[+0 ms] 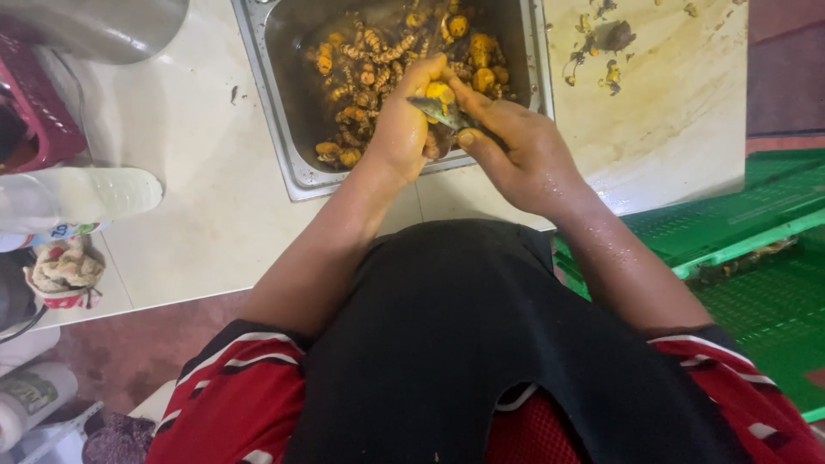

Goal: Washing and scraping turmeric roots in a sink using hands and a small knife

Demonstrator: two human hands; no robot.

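Over the steel tray (292,163), left hand (402,129) grips a yellow root (440,91) — right hand (524,155) clamps a knife (438,112) against it.

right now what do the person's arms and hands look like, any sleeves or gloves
No gloves: the left hand and right hand are bare, with no rings or watch visible. Both look wet, with water droplets along the right forearm. Short red sleeves with black and white stripes end at the upper arms, under a black apron.

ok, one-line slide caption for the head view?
Left hand holds a yellow root piece over a steel tray; right hand scrapes it with a small blade.
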